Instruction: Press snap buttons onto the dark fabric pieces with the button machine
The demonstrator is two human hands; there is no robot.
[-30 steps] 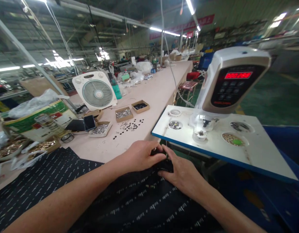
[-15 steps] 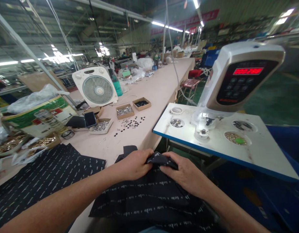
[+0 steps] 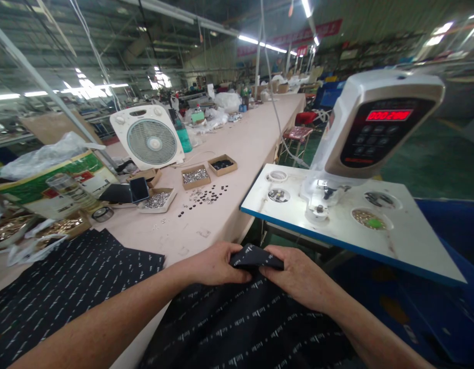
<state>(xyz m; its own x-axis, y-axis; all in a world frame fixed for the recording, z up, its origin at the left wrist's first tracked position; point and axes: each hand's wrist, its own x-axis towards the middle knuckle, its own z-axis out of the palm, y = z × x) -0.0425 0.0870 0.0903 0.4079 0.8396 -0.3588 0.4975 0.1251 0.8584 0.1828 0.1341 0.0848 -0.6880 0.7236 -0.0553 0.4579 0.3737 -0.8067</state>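
Note:
Black fabric (image 3: 237, 318) with rows of small white print hangs below my hands and spreads over my lap. My left hand (image 3: 221, 264) pinches its folded upper edge, thumb beneath. From the other side my right hand (image 3: 293, 271) grips the same fold, its thumb in front. Between the hands a short stretch of the fold shows, standing up. Most fingertips are hidden behind the cloth. Another piece of the printed fabric (image 3: 75, 287) lies on the table at the left, under my left forearm.
At the right stands a press machine (image 3: 375, 123) with a red display on a white, blue-edged worktop (image 3: 410, 246). Small boxes of silver snap parts (image 3: 195, 176) and black snap parts (image 3: 222, 165) sit on the long table (image 3: 256, 133), beside loose pieces. Behind is a white box fan (image 3: 148, 137).
Both hands keep hold of the fold. The fabric has shifted: a dark corner that stuck up beyond my left hand is gone from sight, and the fold lies flatter between the hands.

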